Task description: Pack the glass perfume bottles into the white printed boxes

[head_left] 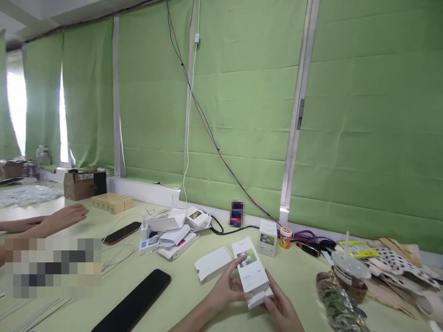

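A white cardboard box [258, 268] with a green picture on its top face is tilted up just above the table in front of me. My left hand [226, 287] grips its left side, the index finger lying across the printed picture. At the lower right end, my right hand [282, 302] has its fingers pressed against the box near a white inner part. To the left, close to the box, lies a plain white carton piece [214, 262] with a notched edge. Behind stands a similar white box [267, 239] with a picture on its front.
Several open white boxes [178, 244] and papers are heaped at centre left. A long black pad [134, 299] and a dark phone [122, 233] lie left. A lidded cup [349, 267] and bundled bracelets [339, 304] stand right. Another person's hand [71, 216] rests far left.
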Motion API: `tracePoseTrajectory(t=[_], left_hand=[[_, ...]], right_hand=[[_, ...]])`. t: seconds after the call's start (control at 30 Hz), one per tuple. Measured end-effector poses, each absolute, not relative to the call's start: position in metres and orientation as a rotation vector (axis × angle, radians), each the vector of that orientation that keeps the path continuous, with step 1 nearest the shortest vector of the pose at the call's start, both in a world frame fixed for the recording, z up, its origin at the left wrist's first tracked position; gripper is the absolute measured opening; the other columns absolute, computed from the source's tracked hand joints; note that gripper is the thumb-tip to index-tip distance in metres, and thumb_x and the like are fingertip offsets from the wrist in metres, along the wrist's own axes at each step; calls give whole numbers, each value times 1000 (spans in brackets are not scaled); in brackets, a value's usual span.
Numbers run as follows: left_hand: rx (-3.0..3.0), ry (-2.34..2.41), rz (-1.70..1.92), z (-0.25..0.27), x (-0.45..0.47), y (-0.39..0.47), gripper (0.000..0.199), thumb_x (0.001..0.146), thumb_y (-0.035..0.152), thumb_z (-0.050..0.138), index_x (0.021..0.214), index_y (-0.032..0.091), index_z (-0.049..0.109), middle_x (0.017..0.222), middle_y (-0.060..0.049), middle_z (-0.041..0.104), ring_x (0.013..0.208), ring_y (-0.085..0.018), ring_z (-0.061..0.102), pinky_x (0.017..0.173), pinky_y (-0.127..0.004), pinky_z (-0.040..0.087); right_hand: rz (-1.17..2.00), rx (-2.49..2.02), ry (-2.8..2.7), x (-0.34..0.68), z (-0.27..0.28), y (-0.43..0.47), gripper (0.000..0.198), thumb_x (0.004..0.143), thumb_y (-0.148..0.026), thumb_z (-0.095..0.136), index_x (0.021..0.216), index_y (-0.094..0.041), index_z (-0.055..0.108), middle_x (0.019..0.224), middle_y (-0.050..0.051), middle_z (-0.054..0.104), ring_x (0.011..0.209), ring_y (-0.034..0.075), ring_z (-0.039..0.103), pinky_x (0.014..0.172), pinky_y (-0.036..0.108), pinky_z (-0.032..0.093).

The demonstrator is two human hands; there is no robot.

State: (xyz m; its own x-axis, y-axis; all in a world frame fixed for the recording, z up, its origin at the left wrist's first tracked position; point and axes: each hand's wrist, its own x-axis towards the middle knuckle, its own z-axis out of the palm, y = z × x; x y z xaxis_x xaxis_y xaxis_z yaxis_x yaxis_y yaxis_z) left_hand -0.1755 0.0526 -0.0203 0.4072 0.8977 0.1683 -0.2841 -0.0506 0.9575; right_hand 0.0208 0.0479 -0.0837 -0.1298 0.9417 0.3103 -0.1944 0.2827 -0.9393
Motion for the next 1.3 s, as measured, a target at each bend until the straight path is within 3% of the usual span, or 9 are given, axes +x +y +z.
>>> tracePoseTrajectory(t=[0.17,0.33,0.47,0.67,1.0,1.3], left_hand=[[1287,630,1090,-22,-172,50,101,46,19,92,134,30,44,122,-11,61,95,-29,64,74,-34,52],[1310,572,1110,-21,-169,47,79,60,22,84,131,32,49,126,-9,57,95,-26,62,80,-38,50],[1369,633,1136,-22,-168,45,72,64,13,76,129,34,51,129,-7,51,92,-23,60,76,-34,51],[1420,675,1149,-24,-165,42,73,65,9,69,130,35,49,131,-6,44,93,-23,58,77,-35,51],[1394,674,1156,-29,-164,45,72,66,16,75,130,34,50,134,-7,45,92,-23,58,73,-32,51],[1370,659,1162,-29,-164,46,72,64,14,75,129,34,52,133,-7,47,90,-23,59,71,-32,50]], right_hand=[[1213,-783,-1326,30,-85,52,76,77,-57,62,140,-19,42,126,11,64,104,26,64,90,36,50],[1237,-779,-1284,34,-86,54,73,76,-57,64,137,-20,47,127,11,63,103,27,65,88,37,52],[1245,-771,-1274,33,-86,54,71,74,-55,67,134,-20,52,122,10,66,99,27,66,87,38,53],[1259,-795,-1288,34,-69,47,66,73,-57,67,128,-22,58,118,8,69,95,27,66,87,38,53],[1185,-893,-1286,30,-59,42,79,63,-70,65,122,-18,63,107,12,73,95,31,66,86,44,52],[1212,-805,-1252,31,-71,52,69,64,-63,70,117,-19,67,108,11,73,96,31,66,87,44,52]])
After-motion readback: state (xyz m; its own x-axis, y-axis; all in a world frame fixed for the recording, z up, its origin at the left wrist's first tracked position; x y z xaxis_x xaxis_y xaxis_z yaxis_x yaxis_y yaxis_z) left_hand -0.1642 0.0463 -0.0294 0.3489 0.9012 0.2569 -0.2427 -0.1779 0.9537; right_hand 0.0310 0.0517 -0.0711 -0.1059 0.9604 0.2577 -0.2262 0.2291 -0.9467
